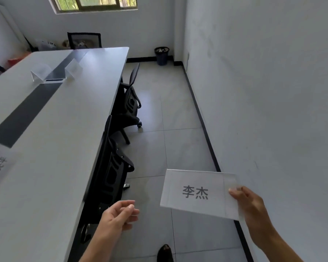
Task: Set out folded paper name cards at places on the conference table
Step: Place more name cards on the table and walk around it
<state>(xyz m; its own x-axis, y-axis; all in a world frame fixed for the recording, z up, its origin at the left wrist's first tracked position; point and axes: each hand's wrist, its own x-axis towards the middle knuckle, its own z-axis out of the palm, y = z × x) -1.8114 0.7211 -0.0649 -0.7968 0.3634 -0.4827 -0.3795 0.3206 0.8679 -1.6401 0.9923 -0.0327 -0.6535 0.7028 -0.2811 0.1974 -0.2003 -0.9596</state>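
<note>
My right hand (251, 207) pinches the right edge of a white name card (195, 192) with two printed characters, held over the floor to the right of the long grey conference table (51, 140). My left hand (119, 216) hangs beside the table's near edge with loosely curled fingers and holds nothing. Another printed card (0, 166) lies on the table at the far left. Two folded clear card stands (40, 71) (73, 67) sit further up the table by its dark centre strip.
Two black office chairs (129, 103) (110, 167) are pushed under the table's right side. A tiled aisle runs between the chairs and the white wall (263, 91). A dark waste bin (161, 54) stands in the far corner; another chair (84, 40) is at the table's far end.
</note>
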